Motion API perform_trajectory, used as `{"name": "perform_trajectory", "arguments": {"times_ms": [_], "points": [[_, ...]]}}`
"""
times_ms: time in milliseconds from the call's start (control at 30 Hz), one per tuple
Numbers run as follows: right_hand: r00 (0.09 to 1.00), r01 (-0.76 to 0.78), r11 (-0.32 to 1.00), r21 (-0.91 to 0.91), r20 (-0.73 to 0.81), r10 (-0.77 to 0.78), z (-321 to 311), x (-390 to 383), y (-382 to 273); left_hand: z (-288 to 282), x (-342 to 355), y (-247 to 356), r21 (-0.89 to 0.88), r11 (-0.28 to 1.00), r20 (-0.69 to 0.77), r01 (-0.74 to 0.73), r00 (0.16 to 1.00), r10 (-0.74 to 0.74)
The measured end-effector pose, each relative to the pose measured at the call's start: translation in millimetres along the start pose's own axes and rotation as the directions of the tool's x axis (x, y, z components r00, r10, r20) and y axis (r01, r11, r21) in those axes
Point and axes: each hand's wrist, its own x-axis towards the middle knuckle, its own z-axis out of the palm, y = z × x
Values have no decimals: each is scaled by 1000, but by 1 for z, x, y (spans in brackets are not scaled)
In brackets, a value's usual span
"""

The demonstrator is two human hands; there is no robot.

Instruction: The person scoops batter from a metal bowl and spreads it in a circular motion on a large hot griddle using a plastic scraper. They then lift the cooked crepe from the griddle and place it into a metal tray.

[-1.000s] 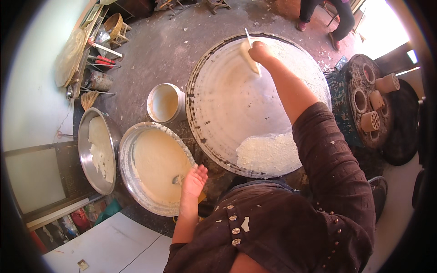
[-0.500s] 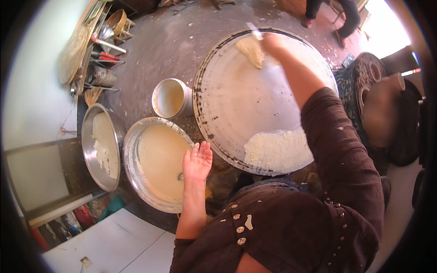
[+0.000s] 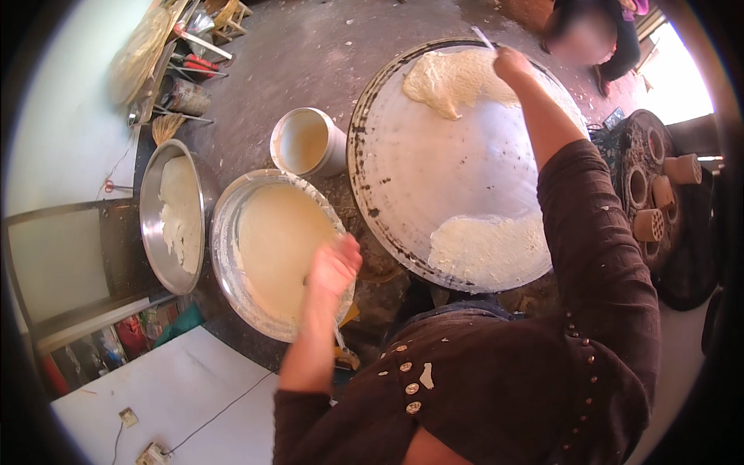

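A large round griddle (image 3: pixel 457 170) stands in front of me. My right hand (image 3: pixel 513 65) is closed around a flat white scraper (image 3: pixel 482 37) at its far edge. Thin pale batter (image 3: pixel 457 77) lies beside that hand in an uneven spread with a ragged edge. A second patch of batter (image 3: pixel 490 252) covers the near edge of the griddle, apart from the first. My left hand (image 3: pixel 336 265) hovers over the right rim of a wide metal basin (image 3: pixel 225 263) of creamy batter (image 3: pixel 280 240). Blur smears its fingers, which look bent; nothing shows in them.
A white bucket (image 3: pixel 335 151) stands between basin and griddle. Left of the basin, a tilted steel bowl (image 3: pixel 152 232) contains pale dough. Cylindrical briquettes (image 3: pixel 649 225) and a round stove (image 3: pixel 637 132) are at right. Another person (image 3: pixel 612 46) crouches at the far right.
My right hand has moved right along the griddle's far edge, and the batter there covers more surface. My left hand has turned from palm-up with spread fingers to a blurred, bent pose.
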Motion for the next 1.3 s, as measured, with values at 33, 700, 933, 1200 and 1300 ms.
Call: {"name": "perform_trajectory", "arguments": {"times_ms": [33,700,933,1200,1300], "points": [[1000,18,999,29,14,-18,7,-1,-13,8,13,32,15,999,-55,-44,997,45],[914,382,924,4,149,-378,48,-52,-130,228,35,35,110,981,408,-159,907,101],[807,518,855,-18,341,-482,14,-169,-117,238,-8,24,-2,997,496,-83,865,73],[864,494,836,-237,243,-442,44,-99,-155,184,-19,33,-72,986,352,-152,921,167],[710,701,663,-262,338,-617,53,-155,-155,165,-27,33,-99,985,406,-139,898,167]]}}
